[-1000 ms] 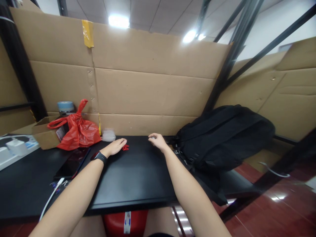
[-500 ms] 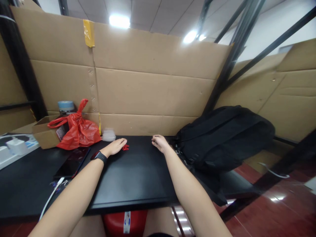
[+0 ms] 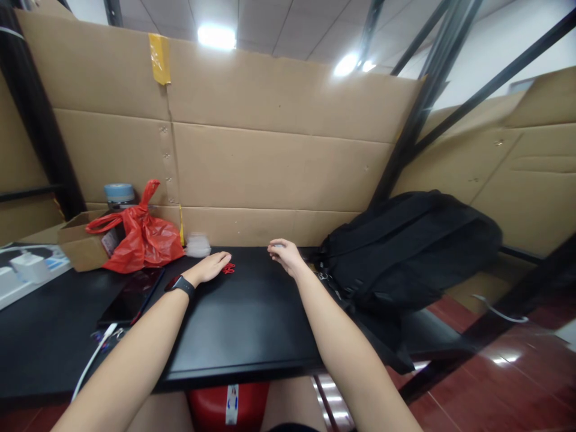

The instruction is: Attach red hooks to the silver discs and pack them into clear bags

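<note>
Small red item (image 3: pixel 228 268) lies near the far edge of the desk (image 3: pixel 252 324), at the fingertips of your left hand (image 3: pixel 210 267), which rests flat with fingers extended. Judged light, thin and easily flicked away; pinch it by its sides. Your right hand (image 3: pixel 284 257) is curled close by; whether it holds anything cannot be told. Black backpack (image 3: pixel 405 252) at the right edge, red bag (image 3: pixel 144 240) far left.
</note>
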`<control>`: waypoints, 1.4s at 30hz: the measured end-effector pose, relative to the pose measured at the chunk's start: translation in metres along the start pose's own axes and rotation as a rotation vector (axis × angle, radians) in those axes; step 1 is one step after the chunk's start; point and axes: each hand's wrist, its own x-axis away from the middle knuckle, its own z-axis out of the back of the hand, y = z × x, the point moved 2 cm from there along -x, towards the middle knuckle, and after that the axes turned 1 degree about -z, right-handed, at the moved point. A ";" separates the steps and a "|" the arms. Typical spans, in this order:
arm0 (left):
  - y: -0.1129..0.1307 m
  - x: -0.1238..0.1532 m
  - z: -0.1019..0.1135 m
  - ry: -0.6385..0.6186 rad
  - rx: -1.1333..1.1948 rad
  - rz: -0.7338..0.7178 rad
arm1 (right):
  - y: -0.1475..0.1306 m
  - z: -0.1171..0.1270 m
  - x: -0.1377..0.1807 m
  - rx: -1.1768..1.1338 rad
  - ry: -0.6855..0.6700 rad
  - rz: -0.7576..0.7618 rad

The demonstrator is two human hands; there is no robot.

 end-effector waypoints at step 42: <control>0.001 0.000 0.000 -0.005 0.032 0.018 | -0.008 0.004 0.012 0.790 -0.311 0.237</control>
